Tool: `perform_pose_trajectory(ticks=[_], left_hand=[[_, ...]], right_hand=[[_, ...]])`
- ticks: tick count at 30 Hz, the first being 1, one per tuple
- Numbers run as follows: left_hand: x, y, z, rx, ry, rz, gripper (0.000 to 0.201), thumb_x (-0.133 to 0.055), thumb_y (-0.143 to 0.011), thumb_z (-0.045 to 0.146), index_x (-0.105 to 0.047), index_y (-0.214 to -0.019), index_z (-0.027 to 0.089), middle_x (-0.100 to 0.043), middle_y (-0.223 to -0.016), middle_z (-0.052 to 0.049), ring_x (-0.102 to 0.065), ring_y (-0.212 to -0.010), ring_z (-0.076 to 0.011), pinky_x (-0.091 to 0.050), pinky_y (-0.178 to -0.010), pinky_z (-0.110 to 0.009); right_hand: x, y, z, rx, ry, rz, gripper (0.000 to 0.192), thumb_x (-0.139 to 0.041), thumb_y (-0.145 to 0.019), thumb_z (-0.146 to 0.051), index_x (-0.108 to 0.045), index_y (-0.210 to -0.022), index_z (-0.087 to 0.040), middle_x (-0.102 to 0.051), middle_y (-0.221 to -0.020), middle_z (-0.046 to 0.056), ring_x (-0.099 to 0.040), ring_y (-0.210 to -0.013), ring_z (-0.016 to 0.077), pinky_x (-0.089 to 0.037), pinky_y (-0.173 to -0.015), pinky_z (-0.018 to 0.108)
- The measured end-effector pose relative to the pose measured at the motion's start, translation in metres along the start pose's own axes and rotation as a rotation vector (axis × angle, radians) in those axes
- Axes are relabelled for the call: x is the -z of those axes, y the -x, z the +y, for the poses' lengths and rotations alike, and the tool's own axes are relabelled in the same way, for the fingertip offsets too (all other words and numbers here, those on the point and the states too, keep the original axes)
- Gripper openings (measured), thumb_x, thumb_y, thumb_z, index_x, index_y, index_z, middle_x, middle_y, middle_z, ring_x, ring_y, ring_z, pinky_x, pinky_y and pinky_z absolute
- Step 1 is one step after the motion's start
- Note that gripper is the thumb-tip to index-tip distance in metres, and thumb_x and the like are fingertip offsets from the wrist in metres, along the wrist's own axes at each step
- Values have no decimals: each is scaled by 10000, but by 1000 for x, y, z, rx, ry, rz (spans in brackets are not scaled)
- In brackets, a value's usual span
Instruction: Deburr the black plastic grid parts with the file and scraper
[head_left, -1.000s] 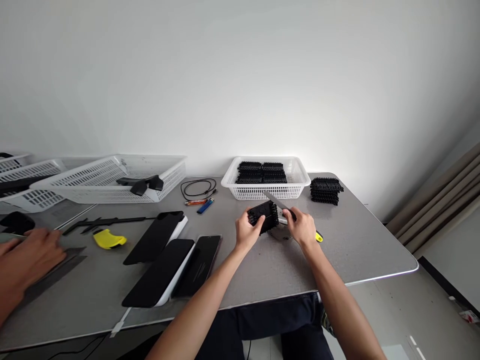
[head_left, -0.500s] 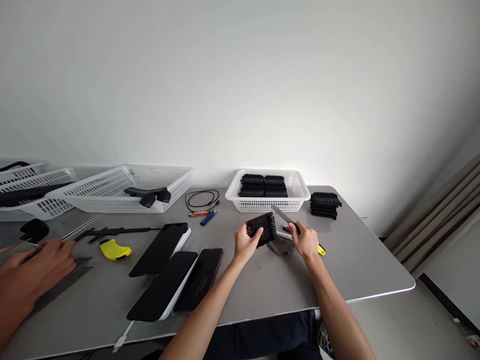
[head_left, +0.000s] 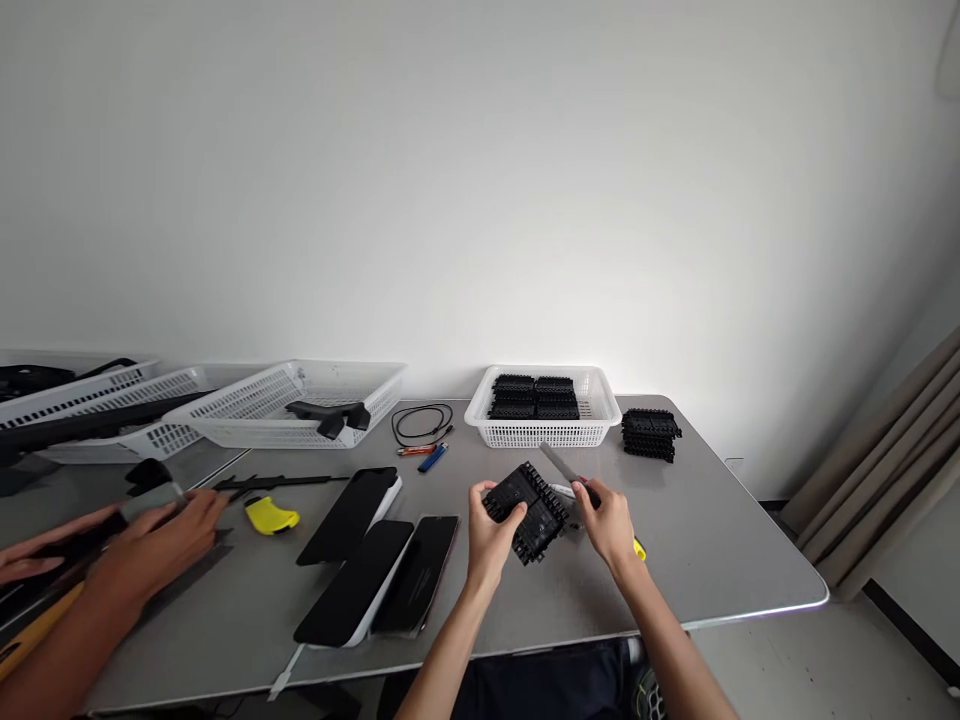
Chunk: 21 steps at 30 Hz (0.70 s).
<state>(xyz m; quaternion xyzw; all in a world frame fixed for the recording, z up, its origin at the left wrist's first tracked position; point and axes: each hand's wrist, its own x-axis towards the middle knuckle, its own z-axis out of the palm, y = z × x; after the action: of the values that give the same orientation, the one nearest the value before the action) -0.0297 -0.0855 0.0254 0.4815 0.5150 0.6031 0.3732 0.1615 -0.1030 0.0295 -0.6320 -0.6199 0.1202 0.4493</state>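
- Black ribbed plastic block (head_left: 529,508) sits tilted at the centre of the frame, just above the grey table (head_left: 712,540), clamped in the left hand (head_left: 491,530) by its left end.
- Right hand (head_left: 609,520), just right of the block, is closed round a knife (head_left: 559,466) with a yellow-ended handle; the blade points up-left, beside the block's upper edge.
- White basket (head_left: 592,432) behind holds more black blocks; a further stack (head_left: 651,434) stands to its right.
- At lower left, another person's hand (head_left: 161,540) rests on dark strips.
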Motion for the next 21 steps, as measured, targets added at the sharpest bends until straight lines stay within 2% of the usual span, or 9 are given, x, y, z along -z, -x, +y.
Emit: perform_pose_trajectory(ticks=[4,7,10,12,14,16,21], left_hand=[[8,13,0,-3,6,104,492,-755,-673,364,-540,-1097,239,-655,-1015,-58,-674,-882,-216,-551,-752,-338],[10,20,0,-6,2,153,484,-761,-680,379,-548,-1090,233,-651,-1011,-52,-673,-906,-218,-550,-790,-355],[8,28,4,-12,18,204,498,-790,-655,365,-551,-1068,223,-649,-1013,-52,-674,-912,-211,-551,-804,-361],[7,31,9,-2,43,191,494,-798,-643,357,-553,-1046,211,-659,-989,-54,-681,-892,-207,-556,-788,-355],[8,34,18,23,61,134,456,-792,-647,360,-555,-1001,198,-679,-931,-56,-691,-854,-210,-560,-755,-344],[10,36,28,63,56,30,418,-782,-653,360,-560,-966,194,-704,-877,-62,-703,-824,-221,-562,-734,-340],[11,29,57,153,19,-349,427,-753,-671,344,-635,-1044,172,-757,-936,-121,-726,-859,-284,-568,-765,-387]], right_hand=[[13,24,-19,-120,-158,-115,530,-463,-885,-651,-555,-622,-200,-453,-529,-12,-392,-502,139,-245,-493,259],[13,37,-25,-169,-245,-211,500,-558,-831,-620,-482,-573,-199,-348,-541,-40,-320,-522,112,-221,-497,247],[8,41,-25,-202,-333,-249,439,-598,-800,-551,-465,-581,-195,-319,-558,-53,-298,-536,99,-227,-508,238],[6,40,-23,-231,-385,-245,390,-599,-786,-515,-489,-599,-191,-337,-555,-54,-303,-529,96,-234,-504,235],[7,35,-20,-271,-430,-227,348,-586,-781,-497,-534,-641,-182,-369,-551,-52,-311,-513,95,-241,-491,233],[12,29,-19,-291,-446,-206,332,-570,-784,-490,-590,-705,-168,-412,-551,-44,-337,-502,100,-254,-484,233],[30,11,-26,-235,-362,-170,400,-558,-783,-525,-675,-832,-145,-613,-662,29,-541,-600,165,-366,-536,252]])
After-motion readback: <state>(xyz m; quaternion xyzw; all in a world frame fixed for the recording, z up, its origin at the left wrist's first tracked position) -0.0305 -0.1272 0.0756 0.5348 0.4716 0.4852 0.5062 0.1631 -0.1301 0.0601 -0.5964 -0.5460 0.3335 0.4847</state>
